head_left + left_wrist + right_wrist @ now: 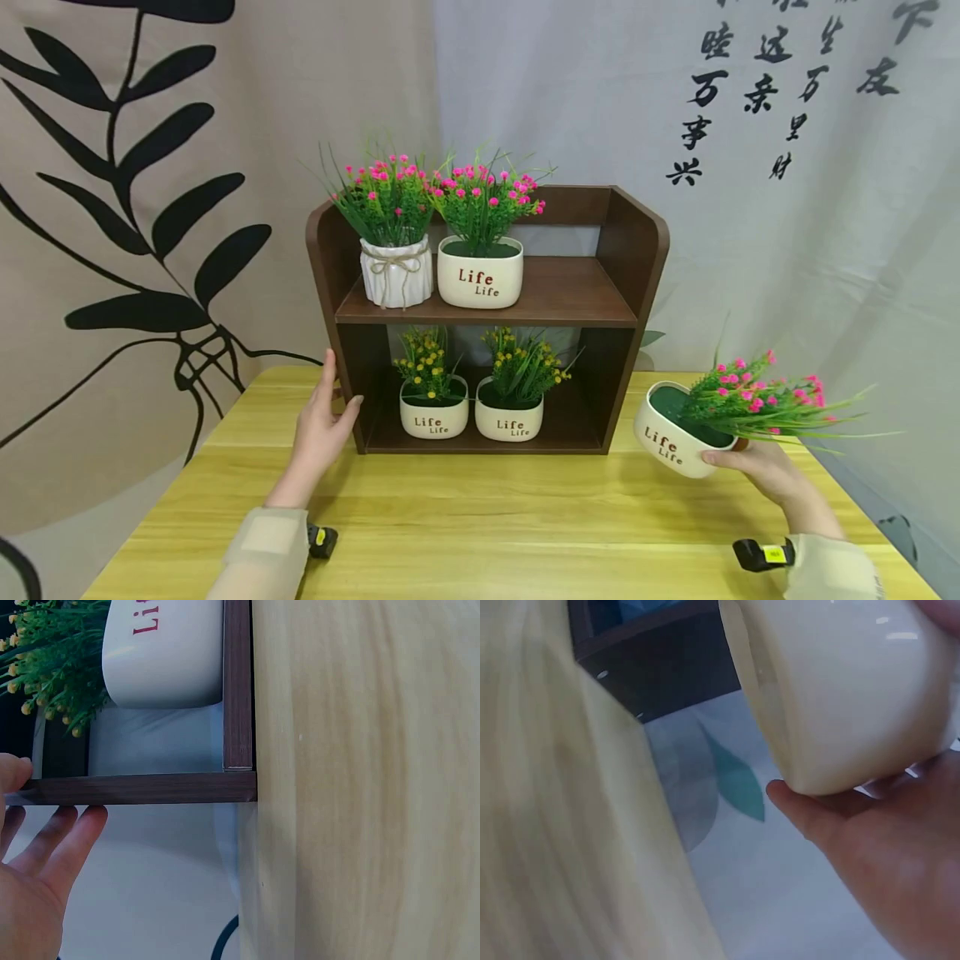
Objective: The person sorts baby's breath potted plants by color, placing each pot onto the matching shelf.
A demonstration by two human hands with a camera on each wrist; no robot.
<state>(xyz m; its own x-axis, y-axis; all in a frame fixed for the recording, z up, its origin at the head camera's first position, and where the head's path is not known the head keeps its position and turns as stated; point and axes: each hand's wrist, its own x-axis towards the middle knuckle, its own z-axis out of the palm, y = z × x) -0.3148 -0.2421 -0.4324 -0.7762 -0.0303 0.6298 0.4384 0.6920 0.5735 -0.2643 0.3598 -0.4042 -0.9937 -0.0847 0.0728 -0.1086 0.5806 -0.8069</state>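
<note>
Two hands are working at a yellow wooden table (480, 517): the left hand (321, 425) is lying flat with straight fingers against the left side panel of the dark brown shelf (630, 250), gripping nothing. The right hand (757, 467) is cradling a cream "Life" pot of pink flowers (675, 442) from below with fingers curled round its base, holding it tilted off the table, well to the right of the shelf. On the shelf, a white ribbed pot (396, 271) and another pink-flowered pot (480, 271) are standing side by side on the upper board, while two yellow-flowered pots (433, 412) are sitting below.
</note>
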